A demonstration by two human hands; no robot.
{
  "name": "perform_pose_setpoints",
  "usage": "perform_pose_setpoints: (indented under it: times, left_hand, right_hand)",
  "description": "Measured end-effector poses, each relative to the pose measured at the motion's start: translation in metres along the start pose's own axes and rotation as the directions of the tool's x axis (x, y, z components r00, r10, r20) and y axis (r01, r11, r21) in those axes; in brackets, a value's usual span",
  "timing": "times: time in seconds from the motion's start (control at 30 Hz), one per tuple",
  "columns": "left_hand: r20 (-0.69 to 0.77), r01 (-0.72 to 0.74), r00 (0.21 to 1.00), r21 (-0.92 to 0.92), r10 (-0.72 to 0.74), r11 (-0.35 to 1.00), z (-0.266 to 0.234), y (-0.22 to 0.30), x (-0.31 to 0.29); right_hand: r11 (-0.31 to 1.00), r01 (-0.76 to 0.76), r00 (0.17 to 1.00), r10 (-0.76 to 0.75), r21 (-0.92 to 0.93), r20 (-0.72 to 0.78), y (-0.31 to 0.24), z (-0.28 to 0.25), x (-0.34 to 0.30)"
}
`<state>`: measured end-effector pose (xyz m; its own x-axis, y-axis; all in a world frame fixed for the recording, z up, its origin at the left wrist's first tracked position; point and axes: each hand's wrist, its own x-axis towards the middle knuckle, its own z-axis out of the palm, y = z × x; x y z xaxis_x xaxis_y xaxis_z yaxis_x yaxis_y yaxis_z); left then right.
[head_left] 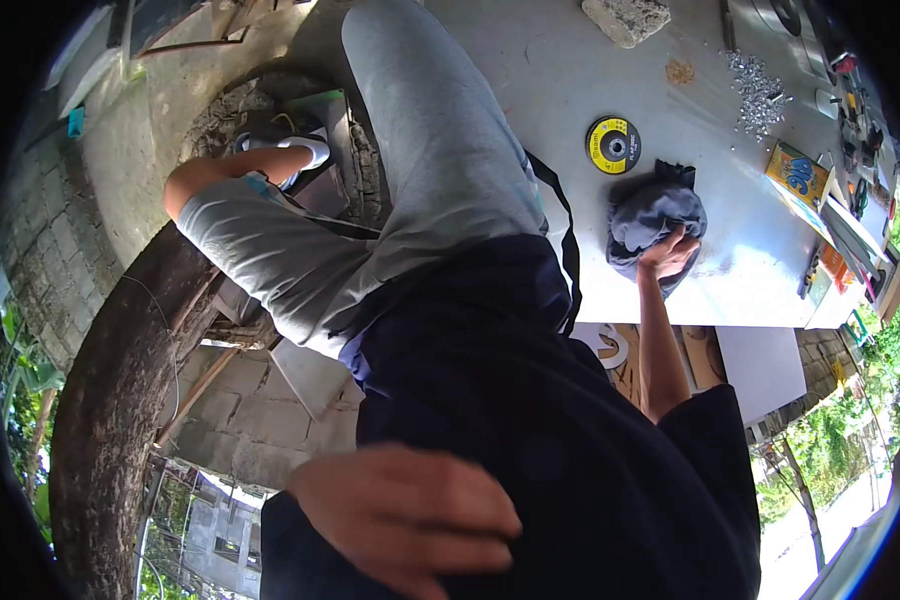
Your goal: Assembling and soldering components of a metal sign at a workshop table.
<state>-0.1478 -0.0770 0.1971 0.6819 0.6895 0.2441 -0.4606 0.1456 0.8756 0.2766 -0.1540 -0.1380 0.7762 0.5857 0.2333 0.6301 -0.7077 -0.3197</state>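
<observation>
On the grey metal table [530, 75] to my right lies a crumpled dark grey cloth [650, 215], bunched into a heap. My right hand [670, 252] is closed on the near side of this cloth, its fingers curled into the folds. Just beyond the heap, a flap disc [613, 145] with a yellow and black face lies flat. My left hand [405, 520] is up close in front of my dark shirt, slightly blurred. Its fingers are loosely extended and partly apart, and nothing shows in them.
A rough stone block [626, 20] sits at the table's far edge. Shiny metal bits [758, 98] are scattered at the far right, beside a small brown pile [679, 71]. A yellow-orange box [798, 175] and tools line the right edge. A curved tree trunk [110, 400] is at left.
</observation>
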Motion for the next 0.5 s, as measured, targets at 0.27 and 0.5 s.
perform_pose_setpoints:
  times: [0.27, 0.5]
  left_hand:
    - [0.342, 0.153, 0.932, -0.076, -0.118, 0.985, 0.015, 0.011, 0.010]
    - [0.440, 0.345, 0.844, -0.006, -0.308, 0.938, 0.007, -0.050, -0.017]
  right_hand:
    - [0.999, -0.016, 1.000, 0.016, -0.036, 0.013, -0.002, -0.009, 0.006]
    - [0.998, -0.049, 0.999, 0.049, 0.026, 0.009, -0.003, -0.010, 0.008]
